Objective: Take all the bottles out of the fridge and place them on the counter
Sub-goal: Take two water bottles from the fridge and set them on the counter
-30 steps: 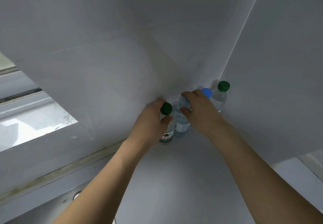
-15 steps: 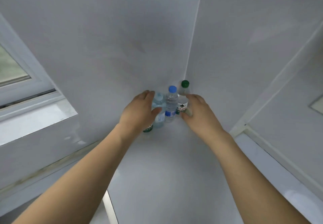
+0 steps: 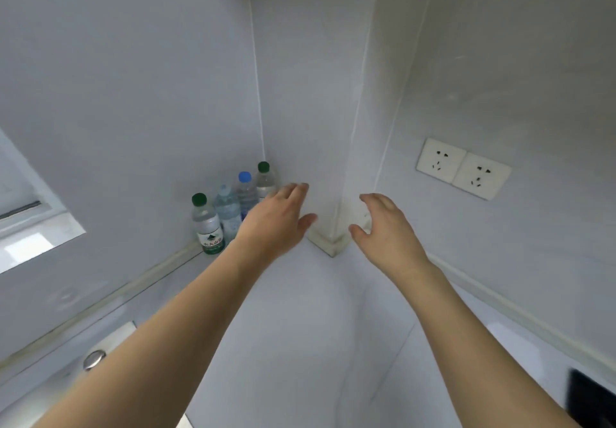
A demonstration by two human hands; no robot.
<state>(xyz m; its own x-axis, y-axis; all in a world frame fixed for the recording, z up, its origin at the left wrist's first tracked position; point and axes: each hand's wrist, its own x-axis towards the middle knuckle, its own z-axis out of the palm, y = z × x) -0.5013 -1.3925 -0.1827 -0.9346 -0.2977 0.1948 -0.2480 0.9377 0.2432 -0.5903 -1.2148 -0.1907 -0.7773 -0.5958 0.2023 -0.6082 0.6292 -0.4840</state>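
Four bottles stand upright in a row on the tabletop against the wall, running into the corner: a green-capped bottle nearest, then a clear-capped bottle, a blue-capped bottle and a second green-capped bottle (its lower part hidden). The left hand hovers just in front of them, its grip loose and empty. The right hand, well apart from them, is spread and empty too. Two wall sockets sit to the right.

Clear plastic bottles w/ glossy paper labels; smooth matt counter; shiny metal sink; glossy wall tiles.
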